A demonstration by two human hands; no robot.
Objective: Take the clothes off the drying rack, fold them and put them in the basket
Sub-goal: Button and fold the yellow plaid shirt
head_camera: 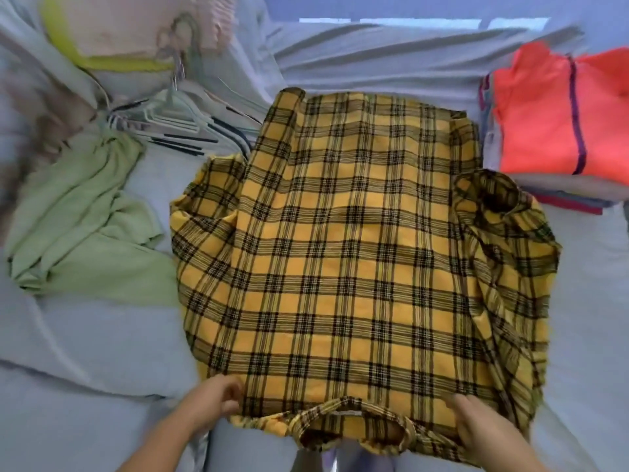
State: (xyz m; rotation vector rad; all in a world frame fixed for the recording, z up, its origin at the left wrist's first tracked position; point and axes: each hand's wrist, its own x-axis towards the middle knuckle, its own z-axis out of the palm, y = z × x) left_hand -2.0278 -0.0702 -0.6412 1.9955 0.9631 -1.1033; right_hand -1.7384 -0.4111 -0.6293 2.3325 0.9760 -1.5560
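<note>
**Yellow plaid shirt [340, 250] spread on the bed [102, 335]**

The shirt lies flat, back up, with its collar nearest the person. The left hand [212, 403] pinches its near-left edge with curled fingers. The right hand [476, 429] rests on it with fingers straight. A folded stack [551, 124] sits at far right.
</note>
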